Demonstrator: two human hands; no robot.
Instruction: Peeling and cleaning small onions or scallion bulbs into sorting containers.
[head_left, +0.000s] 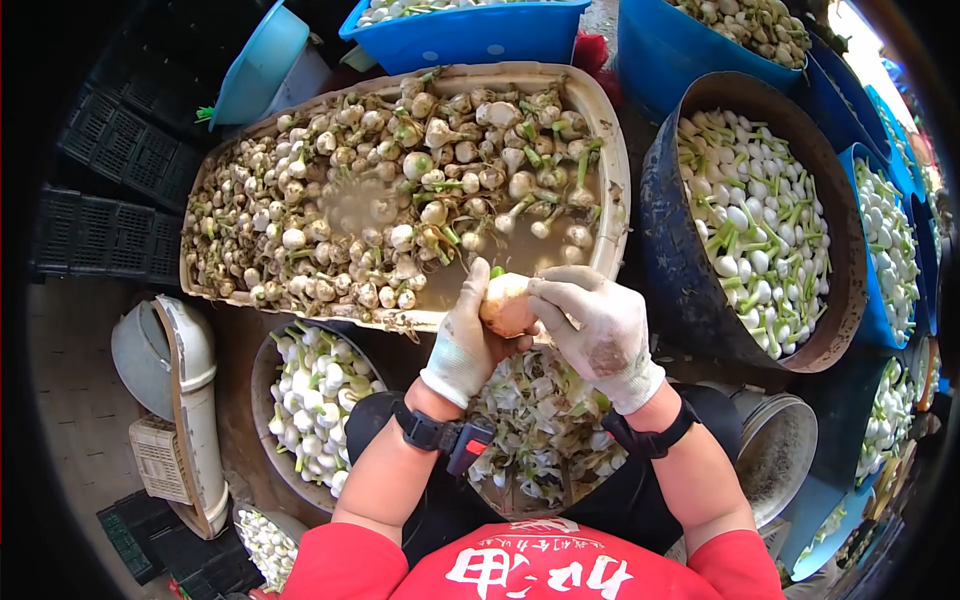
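A pale garlic bulb (507, 306) with a short green stem is held just above the near edge of a long tub. My left hand (466, 330), in a white work glove with bare-looking fingertips, grips it between the thumb and fingers. My gloved right hand (596, 330) has its thumb and fingertips pinched against the bulb's right side; whether they hold a bit of skin is hidden. Unpeeled, dirty garlic bulbs (330, 195) lie in murky water (525, 251) in the tub (616, 187). Below my hands, peeled husks (536, 420) are heaped between my knees.
To the right stands a large dark drum (667, 247) of cleaned white garlic. Another round basin (262, 390) of cleaned bulbs is at my left knee. Blue tubs (472, 41) line the back, and black crates (112, 232) are stacked at left. A bucket (780, 457) lies tilted at right.
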